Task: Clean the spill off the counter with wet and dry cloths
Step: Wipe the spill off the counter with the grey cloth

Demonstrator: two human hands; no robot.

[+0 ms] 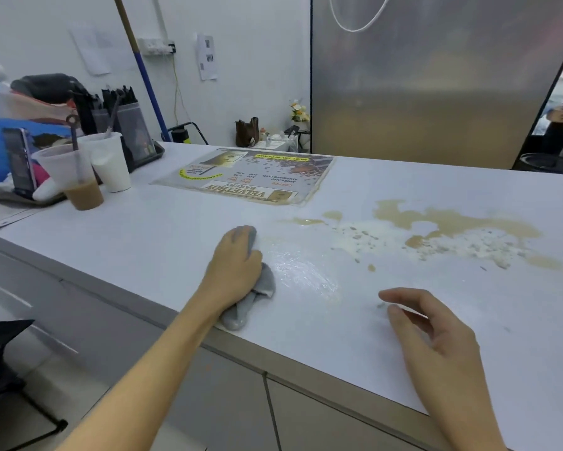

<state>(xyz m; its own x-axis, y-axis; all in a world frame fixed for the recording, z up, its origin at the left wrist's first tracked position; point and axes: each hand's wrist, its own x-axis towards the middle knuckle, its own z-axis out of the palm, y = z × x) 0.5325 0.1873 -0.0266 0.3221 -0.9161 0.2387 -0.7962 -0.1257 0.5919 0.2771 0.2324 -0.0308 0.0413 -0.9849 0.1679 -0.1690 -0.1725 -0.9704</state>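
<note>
A brown coffee spill (449,222) with white crumbly powder spreads over the right part of the white counter (163,242). My left hand (234,265) presses a grey cloth (260,288) flat on the counter near its front edge, left of the spill. A wet, shiny streak (302,268) lies just right of the cloth. My right hand (436,336) hovers over the counter in front of the spill, fingers apart and holding nothing.
A laminated bakery menu (250,177) lies flat behind the cloth. At the far left stand a plastic cup of coffee with a straw (75,183), a white cup (109,161), a phone and a tray of straws. A steel panel rises behind the counter.
</note>
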